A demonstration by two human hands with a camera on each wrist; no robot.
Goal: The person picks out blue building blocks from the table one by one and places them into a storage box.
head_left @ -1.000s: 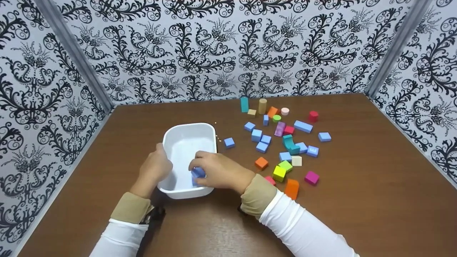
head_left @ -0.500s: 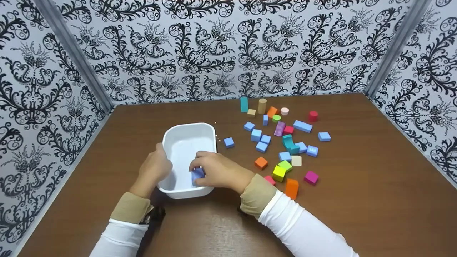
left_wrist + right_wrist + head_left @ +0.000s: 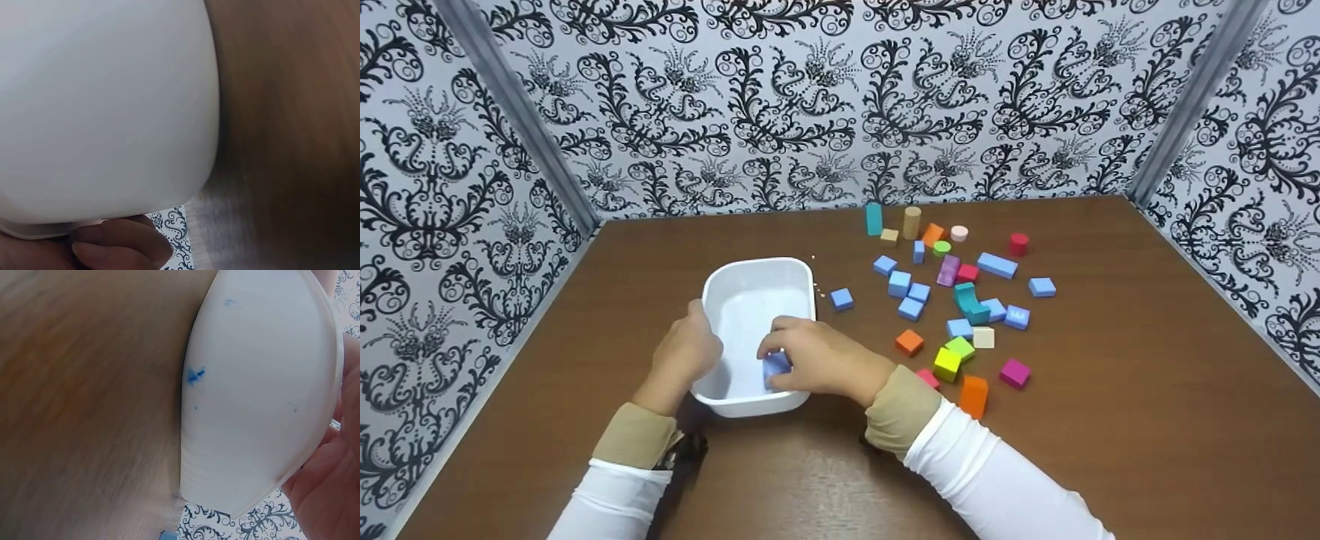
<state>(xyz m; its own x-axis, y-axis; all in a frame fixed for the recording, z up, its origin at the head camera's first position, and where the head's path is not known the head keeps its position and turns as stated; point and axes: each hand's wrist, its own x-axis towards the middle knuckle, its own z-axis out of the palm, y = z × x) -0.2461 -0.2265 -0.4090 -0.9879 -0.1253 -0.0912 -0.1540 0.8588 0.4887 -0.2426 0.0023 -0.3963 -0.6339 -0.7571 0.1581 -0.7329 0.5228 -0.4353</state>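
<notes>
Although the brown table (image 3: 810, 487) and the white tub (image 3: 754, 407) look just as they did a second ago, the view under the right hand (image 3: 821, 361) has altered: two blue shapes showed there, one seemingly over the other, and now I can make out only one blue block (image 3: 775, 367). It sits low inside the tub, so I'd judge that this piece is being settled and not yet let go. One tub, two hands: the left hand (image 3: 688, 346) grips the rim to the left of that hold, while the right hand's curled fingers and thumb pinch the block.

Everything loose lies to the right of the grip, much of it farther off. Of the bigger pieces I count one long blue block (image 3: 997, 265), one tall orange block (image 3: 973, 397), one flat teal strip (image 3: 874, 219), one tan cylinder (image 3: 912, 223), one purple piece (image 3: 949, 271) and a teal curved shape (image 3: 967, 298) that may be two touching. Then the lesser ones: ten small blue blocks (image 3: 899, 283), two small orange blocks (image 3: 909, 343), three green or yellow-green pieces (image 3: 947, 364), one red cylinder (image 3: 1018, 244), one red block (image 3: 967, 274), one coral block (image 3: 929, 378) partly behind the right sleeve (image 3: 907, 411), one magenta block (image 3: 1015, 373), one tan block (image 3: 889, 238), one cream block (image 3: 983, 337), one pale pink disc (image 3: 959, 233). Just outside the tub, beyond the grip, lie crumbs (image 3: 822, 295) too tiny to count.
</notes>
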